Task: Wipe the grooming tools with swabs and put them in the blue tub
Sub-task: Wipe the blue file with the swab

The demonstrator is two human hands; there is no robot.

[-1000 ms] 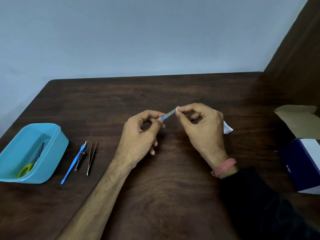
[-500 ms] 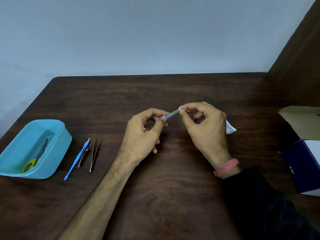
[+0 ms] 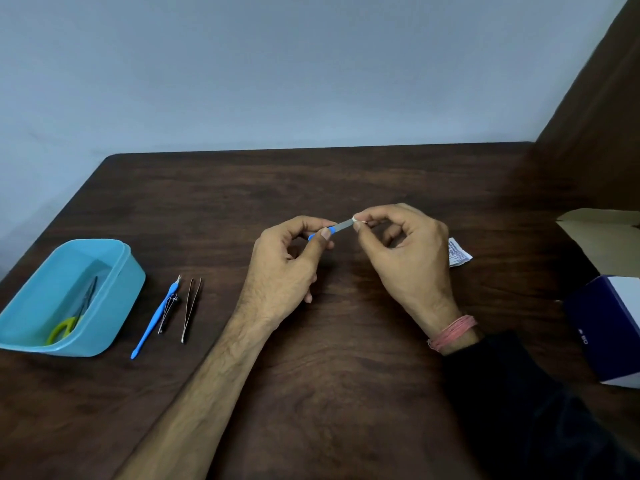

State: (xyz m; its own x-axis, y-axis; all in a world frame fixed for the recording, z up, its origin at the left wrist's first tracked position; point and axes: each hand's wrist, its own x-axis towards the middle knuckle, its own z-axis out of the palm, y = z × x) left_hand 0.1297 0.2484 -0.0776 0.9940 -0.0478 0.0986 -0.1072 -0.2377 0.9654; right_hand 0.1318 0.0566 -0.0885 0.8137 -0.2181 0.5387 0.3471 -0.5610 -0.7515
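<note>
left hand pinches nail file by its blue handle | right hand fingertips pinch white swab on file tip | blue tub far left

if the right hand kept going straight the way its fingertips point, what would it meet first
The right hand points left along the nail file, so it would likely meet the left hand pinching the file's blue handle first. Depth between them is unclear.
</note>
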